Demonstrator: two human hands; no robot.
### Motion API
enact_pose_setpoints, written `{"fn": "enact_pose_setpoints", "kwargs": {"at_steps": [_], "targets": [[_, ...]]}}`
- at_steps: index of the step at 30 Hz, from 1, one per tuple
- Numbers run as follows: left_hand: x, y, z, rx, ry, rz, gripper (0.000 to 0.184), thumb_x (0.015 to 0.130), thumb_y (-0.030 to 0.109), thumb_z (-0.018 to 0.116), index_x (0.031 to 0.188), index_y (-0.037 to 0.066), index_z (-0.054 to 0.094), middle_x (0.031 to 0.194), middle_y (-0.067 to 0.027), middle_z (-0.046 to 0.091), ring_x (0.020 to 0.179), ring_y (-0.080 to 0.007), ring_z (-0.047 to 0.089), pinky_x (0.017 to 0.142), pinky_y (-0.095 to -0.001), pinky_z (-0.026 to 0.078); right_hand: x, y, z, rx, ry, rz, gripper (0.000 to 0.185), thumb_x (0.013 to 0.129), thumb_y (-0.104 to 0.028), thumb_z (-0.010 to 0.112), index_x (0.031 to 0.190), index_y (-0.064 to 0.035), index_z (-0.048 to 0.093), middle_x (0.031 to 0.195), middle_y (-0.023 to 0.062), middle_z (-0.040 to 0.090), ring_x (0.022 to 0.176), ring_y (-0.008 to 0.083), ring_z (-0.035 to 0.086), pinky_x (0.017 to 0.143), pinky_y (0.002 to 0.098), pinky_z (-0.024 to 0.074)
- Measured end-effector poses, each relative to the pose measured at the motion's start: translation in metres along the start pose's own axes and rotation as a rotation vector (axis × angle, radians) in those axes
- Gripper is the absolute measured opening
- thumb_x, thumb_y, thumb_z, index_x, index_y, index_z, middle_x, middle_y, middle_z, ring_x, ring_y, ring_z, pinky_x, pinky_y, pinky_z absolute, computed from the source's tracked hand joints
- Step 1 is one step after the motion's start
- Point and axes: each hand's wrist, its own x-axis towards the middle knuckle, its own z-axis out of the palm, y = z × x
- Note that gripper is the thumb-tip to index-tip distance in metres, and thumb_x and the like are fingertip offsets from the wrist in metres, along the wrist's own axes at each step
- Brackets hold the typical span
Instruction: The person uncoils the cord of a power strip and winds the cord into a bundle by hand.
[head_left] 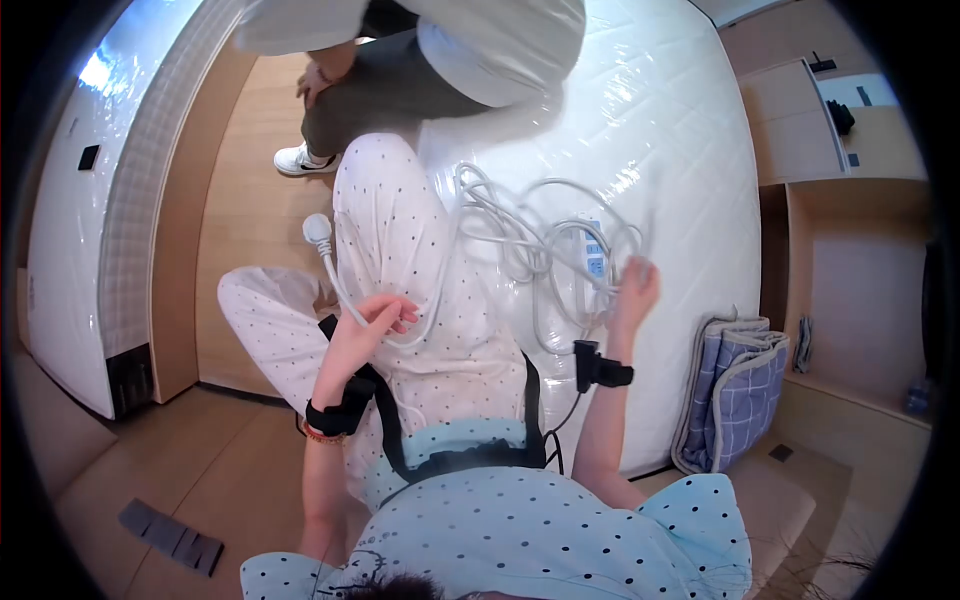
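A long white power cable (540,265) lies in loose loops over the plastic-wrapped mattress, beside my right thigh. Its round white plug (317,229) hangs off to the left of my knee. My left hand (380,322), above my lap, is curled around the cable a short way below the plug. At the right edge of the loops, my right hand (637,288) has its fingers closed on the cable; the fingertips are partly hidden. Close to that hand, a white power strip with blue socket faces (594,250) rests on the mattress, partly covered by cable loops.
Another person (400,85) sits on the mattress (690,130) ahead, a hand on the knee. A folded blue checked quilt (735,395) stands at the right, near wooden shelving (860,260). A second wrapped mattress (75,250) is at the left. A grey strip (172,537) lies on the floor.
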Motion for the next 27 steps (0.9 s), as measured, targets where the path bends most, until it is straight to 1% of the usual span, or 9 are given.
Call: {"fn": "enact_pose_setpoints", "kwargs": {"at_steps": [2, 5, 7, 9, 13, 17, 19, 23, 27], "targets": [[0.001, -0.005, -0.002, 0.003, -0.035, 0.006, 0.024, 0.092, 0.015, 0.049, 0.096, -0.004, 0.063, 0.085, -0.0059, 0.066, 0.072, -0.0090, 0.056, 0.069, -0.0232, 0.046, 0.009, -0.030, -0.027, 0.001, 0.170, 0.120, 0.040, 0.086, -0.017, 0.061, 0.109, 0.0121, 0.047, 0.102, 0.0181, 0.053, 0.093, 0.0226, 0.054, 0.084, 0.0324, 0.0423], [0.002, -0.008, 0.001, -0.017, -0.010, 0.014, 0.022, 0.092, 0.012, 0.048, 0.094, -0.004, 0.063, 0.085, -0.0061, 0.066, 0.071, -0.0089, 0.056, 0.070, -0.0233, 0.046, 0.011, -0.012, -0.054, -0.256, 0.441, -0.087, 0.040, 0.083, -0.011, 0.062, 0.113, 0.0088, 0.045, 0.108, 0.0187, 0.050, 0.092, 0.0226, 0.054, 0.080, 0.0317, 0.0437], [0.003, -0.006, 0.001, -0.011, -0.026, 0.010, 0.021, 0.091, 0.011, 0.048, 0.095, -0.004, 0.063, 0.084, -0.0058, 0.066, 0.072, -0.0088, 0.056, 0.070, -0.0230, 0.046, 0.002, -0.019, -0.065, -0.830, 0.596, -0.342, 0.041, 0.080, -0.007, 0.063, 0.115, 0.0050, 0.045, 0.112, 0.0168, 0.049, 0.092, 0.0227, 0.054, 0.078, 0.0305, 0.0447], [0.005, -0.008, 0.000, 0.007, -0.062, 0.010, 0.020, 0.091, 0.009, 0.047, 0.096, -0.003, 0.062, 0.086, -0.0054, 0.065, 0.073, -0.0090, 0.055, 0.071, -0.0230, 0.046, -0.004, -0.025, -0.064, -0.937, 0.534, -0.507, 0.041, 0.078, -0.005, 0.063, 0.115, 0.0019, 0.046, 0.114, 0.0147, 0.049, 0.093, 0.0229, 0.054, 0.076, 0.0302, 0.0453], [0.004, -0.008, 0.000, 0.082, -0.210, 0.014, 0.020, 0.089, 0.006, 0.047, 0.104, -0.002, 0.059, 0.095, -0.0048, 0.062, 0.080, -0.0099, 0.055, 0.076, -0.0241, 0.045, -0.044, -0.079, 0.005, -0.236, -0.092, -0.397, 0.033, 0.078, -0.003, 0.061, 0.110, -0.0021, 0.052, 0.110, 0.0095, 0.054, 0.096, 0.0221, 0.054, 0.078, 0.0316, 0.0452], [-0.012, 0.011, 0.005, 0.255, -0.302, -0.040, 0.026, 0.086, 0.003, 0.049, 0.111, -0.001, 0.054, 0.104, -0.0052, 0.058, 0.088, -0.0118, 0.055, 0.080, -0.0263, 0.044, -0.078, -0.096, 0.079, -0.138, -0.574, -0.499, 0.025, 0.078, -0.005, 0.062, 0.102, -0.0021, 0.057, 0.105, 0.0084, 0.057, 0.094, 0.0185, 0.056, 0.074, 0.0291, 0.0452], [-0.016, 0.003, 0.007, 0.328, -0.303, 0.061, 0.033, 0.084, 0.003, 0.048, 0.118, 0.000, 0.048, 0.103, -0.0101, 0.059, 0.091, -0.0171, 0.056, 0.082, -0.0285, 0.044, -0.088, -0.086, 0.103, -0.049, -0.826, -0.170, 0.022, 0.077, -0.007, 0.064, 0.099, -0.0026, 0.060, 0.102, 0.0080, 0.058, 0.091, 0.0176, 0.056, 0.074, 0.0290, 0.0440], [-0.020, -0.011, 0.013, 0.398, -0.313, 0.038, 0.050, 0.080, 0.004, 0.054, 0.126, 0.003, 0.034, 0.093, -0.0159, 0.059, 0.087, -0.0279, 0.060, 0.078, -0.0333, 0.046, -0.117, -0.087, 0.125, -0.061, -0.740, -0.310, 0.023, 0.074, -0.007, 0.067, 0.096, -0.0033, 0.062, 0.084, 0.0036, 0.058, 0.075, 0.0143, 0.056, 0.065, 0.0254, 0.0431], [-0.017, -0.002, 0.027, 0.523, -0.293, 0.025, 0.057, 0.076, 0.007, 0.062, 0.126, 0.001, 0.035, 0.082, -0.0120, 0.058, 0.077, -0.0258, 0.059, 0.070, -0.0332, 0.046, -0.118, -0.080, 0.126, 0.105, -0.832, -0.072, 0.020, 0.075, -0.006, 0.067, 0.093, 0.0001, 0.060, 0.076, 0.0007, 0.057, 0.062, 0.0067, 0.051, 0.055, 0.0194, 0.0392]]}}
